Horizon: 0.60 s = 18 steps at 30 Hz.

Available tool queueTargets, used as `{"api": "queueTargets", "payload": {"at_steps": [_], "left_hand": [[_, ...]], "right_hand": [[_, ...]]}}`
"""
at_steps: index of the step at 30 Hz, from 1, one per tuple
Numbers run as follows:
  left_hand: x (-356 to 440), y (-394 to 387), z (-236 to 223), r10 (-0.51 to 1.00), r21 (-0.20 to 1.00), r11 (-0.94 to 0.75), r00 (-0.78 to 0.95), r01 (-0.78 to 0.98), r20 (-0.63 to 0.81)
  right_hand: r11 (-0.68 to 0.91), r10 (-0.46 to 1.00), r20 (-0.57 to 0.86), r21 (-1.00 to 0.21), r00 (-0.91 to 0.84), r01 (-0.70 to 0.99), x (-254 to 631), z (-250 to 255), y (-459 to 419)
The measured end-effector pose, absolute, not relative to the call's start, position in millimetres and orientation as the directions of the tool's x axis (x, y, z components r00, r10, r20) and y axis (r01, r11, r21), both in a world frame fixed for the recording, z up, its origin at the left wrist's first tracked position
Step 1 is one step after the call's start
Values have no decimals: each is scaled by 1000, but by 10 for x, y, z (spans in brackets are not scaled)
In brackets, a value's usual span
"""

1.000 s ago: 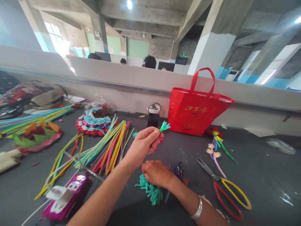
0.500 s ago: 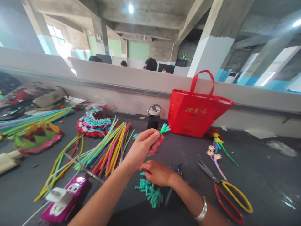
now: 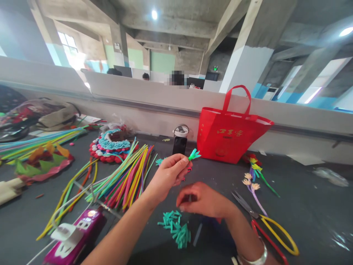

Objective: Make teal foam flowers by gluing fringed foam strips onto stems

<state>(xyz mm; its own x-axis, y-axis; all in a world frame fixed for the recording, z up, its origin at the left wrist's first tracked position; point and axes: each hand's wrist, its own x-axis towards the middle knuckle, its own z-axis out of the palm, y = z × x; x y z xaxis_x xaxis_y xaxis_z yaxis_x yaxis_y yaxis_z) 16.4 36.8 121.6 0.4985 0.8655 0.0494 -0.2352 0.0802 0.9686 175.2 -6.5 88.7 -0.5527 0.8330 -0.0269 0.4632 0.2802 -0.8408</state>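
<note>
My left hand (image 3: 171, 173) pinches a small teal pipe-cleaner flower (image 3: 194, 154) by its green base, its petals pointing up and to the right. Lower and to the right, my right hand (image 3: 205, 200) hovers with fingers curled and thumb bent toward them. Whatever may be between its fingertips is too small to make out. Just below it lies a loose pile of short teal pipe-cleaner pieces (image 3: 176, 229). A translucent grey stick (image 3: 198, 235) rests beside the pile, and a dark blue object is partly hidden under my right wrist.
Scissors (image 3: 257, 215) with red and yellow handles lie at right, near finished pipe-cleaner flowers (image 3: 251, 182). A red bag (image 3: 234, 138) and a bottle (image 3: 180, 141) stand behind. At left are bundled pipe cleaners (image 3: 132, 173), floral wreaths (image 3: 110, 147) and a purple power strip (image 3: 75, 237).
My right hand has risen from the teal pile and shifted right, its fingers now curled. My left hand still holds the flower in nearly the same place.
</note>
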Motion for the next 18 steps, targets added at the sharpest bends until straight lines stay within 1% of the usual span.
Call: {"api": "queueTargets", "payload": {"at_steps": [2, 3, 5, 7, 9, 10, 18], "left_hand": [[174, 356, 1227, 871, 969, 81, 490, -233, 45], [180, 348, 1233, 871, 969, 84, 489, -232, 42], [193, 328, 1242, 871, 970, 82, 489, -228, 41], [208, 305, 1246, 873, 973, 68, 486, -220, 49], [222, 285, 1241, 874, 978, 49, 483, -204, 57], [229, 278, 1235, 874, 980, 45, 483, -195, 56], [264, 258, 1211, 868, 987, 36, 494, -154, 46]], "right_hand": [[268, 908, 94, -880, -407, 393, 1871, 1056, -162], [296, 928, 184, -891, -323, 343, 1923, 1117, -203], [406, 914, 382, -879, -139, 251, 1997, 1186, -256], [500, 852, 522, -834, 41, 235, 2025, 1194, -269], [529, 797, 582, -801, 160, 282, 2013, 1168, -253], [527, 782, 593, -793, 191, 306, 1998, 1151, -240], [538, 699, 658, -741, 279, 401, 1934, 1073, -197]]}}
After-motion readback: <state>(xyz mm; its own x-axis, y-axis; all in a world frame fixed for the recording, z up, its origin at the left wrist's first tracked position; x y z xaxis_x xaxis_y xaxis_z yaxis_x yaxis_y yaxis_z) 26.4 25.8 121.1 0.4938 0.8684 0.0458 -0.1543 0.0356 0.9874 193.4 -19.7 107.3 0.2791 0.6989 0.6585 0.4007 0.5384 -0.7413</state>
